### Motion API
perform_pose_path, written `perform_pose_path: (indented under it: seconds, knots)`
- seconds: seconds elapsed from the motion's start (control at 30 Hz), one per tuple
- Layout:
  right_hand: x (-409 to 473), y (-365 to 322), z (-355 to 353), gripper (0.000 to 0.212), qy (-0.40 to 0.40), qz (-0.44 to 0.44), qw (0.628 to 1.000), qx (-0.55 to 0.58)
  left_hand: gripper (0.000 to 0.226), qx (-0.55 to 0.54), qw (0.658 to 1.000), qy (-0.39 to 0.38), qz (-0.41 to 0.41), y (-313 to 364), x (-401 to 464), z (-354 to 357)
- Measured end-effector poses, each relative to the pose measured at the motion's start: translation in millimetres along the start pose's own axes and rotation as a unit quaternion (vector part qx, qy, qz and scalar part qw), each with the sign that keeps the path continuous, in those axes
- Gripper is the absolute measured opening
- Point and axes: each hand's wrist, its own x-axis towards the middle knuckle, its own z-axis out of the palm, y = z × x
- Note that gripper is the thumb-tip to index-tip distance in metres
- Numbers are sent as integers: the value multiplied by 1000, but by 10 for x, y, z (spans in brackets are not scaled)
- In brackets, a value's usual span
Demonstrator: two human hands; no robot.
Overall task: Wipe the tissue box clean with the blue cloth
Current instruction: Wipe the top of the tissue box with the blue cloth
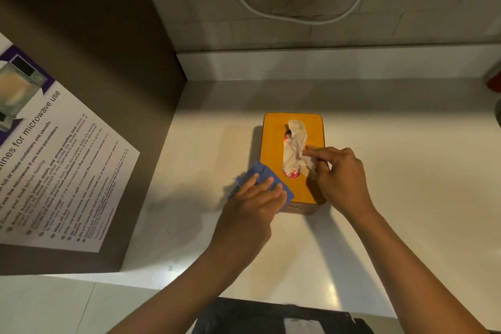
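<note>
Box: I see the tissue box (273,144), orange-topped, standing on the white bench (406,198) near the middle, its long side running away from me toward the back wall.
Tissue: a crumpled white tissue (295,144) sticks up out of the oval slot in the lid.
Cloth: the blue cloth (260,173) lies over the box's near left corner and hangs off its left edge.
Left hand: my left hand (257,198) rests flat on the cloth, fingers straight and close together, pressing it against the lid's corner.
Right hand: my right hand (339,173) sits over the box's near right part; thumb and forefinger pinch the tissue's lower end, the other fingers curled beneath.
Poster: a sheet about microwave use (54,165) is stuck to the dark panel on the left, well apart from the box.
Cable: a white cable (298,19) loops across the tiled wall behind the bench.
Near edge: something dark (271,317) lies below the bench's front edge; I cannot tell what it is.
</note>
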Motion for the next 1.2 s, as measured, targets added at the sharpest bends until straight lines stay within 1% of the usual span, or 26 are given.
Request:
perform_pose_path:
  seconds: [0.03, 0.07, 0.1, 0.13, 0.17, 0.2, 0.23, 0.3, 0.37, 0.4, 0.43, 0.47, 0.53, 0.6, 0.63, 0.67, 0.77, 0.8, 0.87, 0.9, 0.93, 1.0, 1.07, 1.1, 1.17, 1.2]
  knots:
    - [4, 0, -6, 29, -2, 1, 1000, 2, 36, -5, 1000, -19, -5, -6, -43, -46]
    - [5, -1, -11, 30, -5, 4, 1000, 3, 45, -31, 997, -45, -47, -19, -104, -108]
    - [1, -2, -16, 30, -9, 9, 1000, 5, 48, -92, 985, -48, -137, -25, -150, -198]
    - [-6, -3, -19, 30, -11, 12, 1000, 10, 53, -165, 959, -34, -228, -60, -172, -292]
    - [-17, -5, -21, 31, -9, 12, 1000, 20, 63, -248, 917, 0, -313, -117, -193, -370]
    - [-28, -3, -28, 32, -6, 13, 999, 33, 69, -317, 870, 15, -377, -189, -203, -451]
    - [-33, -2, -43, 32, -5, 15, 999, 49, 70, -363, 835, 20, -412, -259, -210, -537]
    - [-28, -5, -101, 33, -13, 34, 994, 101, 67, -447, 782, 14, -435, -372, -198, -691]
    - [-20, -34, -183, 35, -21, 65, 982, 174, 60, -506, 745, 1, -435, -436, -219, -784]
    - [-29, -62, -227, 35, -12, 74, 977, 201, 58, -532, 726, -7, -435, -446, -235, -814]
    - [-53, -103, -275, 35, 6, 74, 973, 219, 54, -568, 698, -18, -437, -459, -258, -830]
    - [-78, -156, -325, 36, 28, 66, 970, 234, 51, -600, 668, -28, -439, -475, -270, -858]
    - [-124, -272, -425, 35, 53, 36, 959, 275, 59, -639, 627, -20, -444, -501, -286, -916]
    - [-172, -396, -500, 34, 15, 1, 943, 333, 63, -677, 594, -13, -435, -479, -275, -965]
    - [-209, -455, -515, 35, -34, -10, 924, 380, 62, -701, 573, -10, -425, -445, -264, -976]
    - [-256, -497, -511, 40, -97, -11, 893, 439, 62, -725, 551, -4, -414, -408, -245, -982]
    - [-427, -523, -427, 63, -270, 39, 771, 575, 61, -800, 469, 33, -372, -267, -167, -982]
    - [-495, -519, -393, 68, -304, 60, 726, 614, 62, -816, 449, 53, -360, -221, -140, -968]
    - [-649, -539, -304, 68, -328, 103, 638, 689, 66, -837, 412, 98, -346, -124, -89, -922]
    - [-735, -552, -245, 63, -328, 113, 622, 702, 69, -844, 391, 122, -346, -64, -62, -887]
    - [-818, -569, -187, 60, -323, 116, 634, 693, 70, -846, 375, 147, -348, 10, -29, -850]
    - [-966, -639, -88, 60, -319, 82, 683, 653, 73, -833, 372, 193, -361, 189, 51, -764]
    - [-1097, -713, -28, 57, -317, 12, 703, 637, 75, -816, 382, 222, -373, 377, 129, -685]
    - [-1123, -759, -34, 54, -299, 11, 706, 642, 75, -805, 392, 233, -379, 456, 161, -658]
    - [-1145, -839, -81, 52, -240, 35, 718, 653, 74, -769, 437, 256, -390, 578, 215, -626]
    - [-1160, -866, -99, 51, -206, 48, 726, 655, 72, -745, 473, 262, -390, 629, 238, -614]
